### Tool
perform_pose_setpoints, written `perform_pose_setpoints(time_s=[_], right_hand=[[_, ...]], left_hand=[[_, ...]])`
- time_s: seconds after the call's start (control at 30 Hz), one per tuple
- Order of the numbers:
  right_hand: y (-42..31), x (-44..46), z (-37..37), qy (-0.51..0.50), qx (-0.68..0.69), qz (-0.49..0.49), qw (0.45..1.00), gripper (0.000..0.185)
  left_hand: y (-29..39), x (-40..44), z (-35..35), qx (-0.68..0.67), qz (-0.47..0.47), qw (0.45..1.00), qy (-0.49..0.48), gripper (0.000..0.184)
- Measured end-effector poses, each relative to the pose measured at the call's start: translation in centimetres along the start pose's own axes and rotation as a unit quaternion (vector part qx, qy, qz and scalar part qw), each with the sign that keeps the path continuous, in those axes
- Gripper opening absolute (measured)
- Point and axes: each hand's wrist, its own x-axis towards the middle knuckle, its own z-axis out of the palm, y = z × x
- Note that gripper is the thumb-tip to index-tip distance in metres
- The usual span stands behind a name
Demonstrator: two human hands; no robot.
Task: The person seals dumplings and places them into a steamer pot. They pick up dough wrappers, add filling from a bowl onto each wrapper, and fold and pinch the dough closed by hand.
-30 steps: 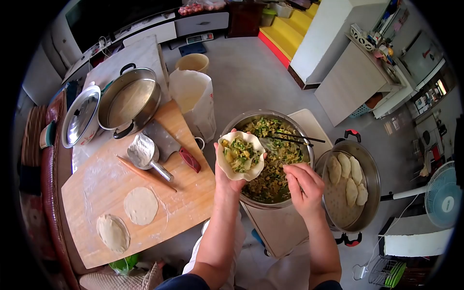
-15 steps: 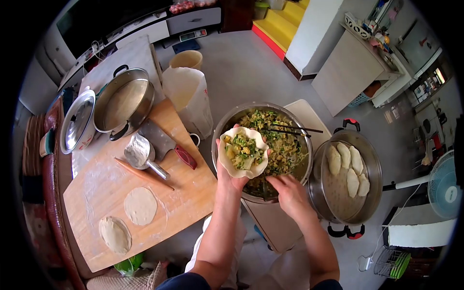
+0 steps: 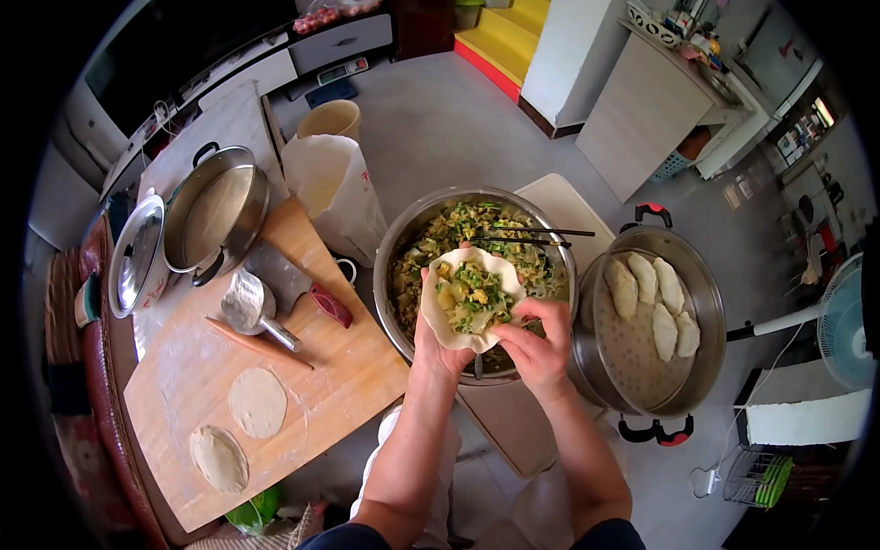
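A cupped dough wrapper (image 3: 440, 316) with green and yellow filling (image 3: 473, 295) in it rests in my left hand (image 3: 438, 353), whose fingers curve up around it. My right hand (image 3: 541, 348) pinches the wrapper's right edge between thumb and fingers. Both hands are over the near side of a steel bowl (image 3: 385, 240) of chopped filling. Black chopsticks (image 3: 541, 232) lie across the bowl's right side. To the right, several shaped dumplings (image 3: 665, 332) sit in a steamer pot (image 3: 710, 321).
On the wooden board (image 3: 339, 376) at left are a flat dough round (image 3: 258, 403), a filled dough piece (image 3: 219, 459), a rolling pin (image 3: 258, 343), a metal scoop (image 3: 247, 302) and a cleaver (image 3: 280, 275). Behind stand an empty pan (image 3: 215, 211) and a white bag (image 3: 335, 192).
My right hand has moved from over the bowl to the wrapper and now grips its edge. The view has shifted, so the bowl and board appear further left.
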Motion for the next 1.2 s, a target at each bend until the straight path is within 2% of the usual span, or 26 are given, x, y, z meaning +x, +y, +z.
perform_pose_setpoints(time_s=[0.03,0.17,0.3,0.4,0.5,0.57,0.67,0.7,0.77,0.97,1.03,1.1,1.2], right_hand=[[0.1,0.3,-0.4,0.0,-0.009,-0.009,1.0,0.033],[-0.1,1.0,-0.8,0.014,0.029,0.067,0.997,0.029],[0.1,1.4,-1.1,-0.01,0.041,0.078,0.996,0.028],[0.2,1.3,-1.4,-0.037,0.051,0.08,0.995,0.031],[-0.1,1.3,-1.7,-0.061,0.049,0.081,0.994,0.037],[-0.1,1.0,-1.6,-0.065,0.066,0.081,0.992,0.042],[0.0,0.1,-1.2,0.0,0.196,0.168,0.966,0.046],[-0.1,-0.2,-0.4,0.066,0.304,0.201,0.929,0.043],[0.7,-1.3,0.1,0.094,0.392,0.277,0.872,0.038],[1.4,-3.0,0.6,0.054,0.393,0.351,0.848,0.037],[0.5,-2.5,0.8,0.021,0.323,0.287,0.901,0.049],[-0.3,-1.7,0.2,0.002,0.135,0.184,0.974,0.053],[-0.2,-1.5,0.3,0.017,0.119,0.144,0.982,0.05]], left_hand=[[-0.2,0.1,-0.1,0.002,-0.007,1.0,-0.004,0.059],[-1.1,-0.1,0.2,0.026,-0.037,0.999,0.016,0.061],[-1.1,0.0,-0.8,0.069,-0.056,0.995,-0.045,0.061],[-1.3,0.2,-0.2,0.018,-0.005,0.999,0.035,0.059],[-1.2,0.4,-0.7,0.029,0.037,0.999,-0.008,0.055],[-1.2,0.4,-0.6,-0.005,0.025,0.999,-0.037,0.055],[-1.0,0.3,-0.7,0.015,0.017,0.997,-0.071,0.056],[-0.9,0.3,-0.7,0.027,0.023,0.997,-0.072,0.056],[-0.9,0.2,-0.5,0.038,0.031,0.996,-0.068,0.056],[-0.7,0.3,-0.2,0.029,0.04,0.997,-0.067,0.054],[-0.6,0.2,-0.3,0.022,0.03,0.997,-0.074,0.051],[-0.4,0.1,-0.6,0.026,0.008,0.994,-0.102,0.05],[-0.3,0.2,-1.0,0.029,0.02,0.998,-0.055,0.051]])
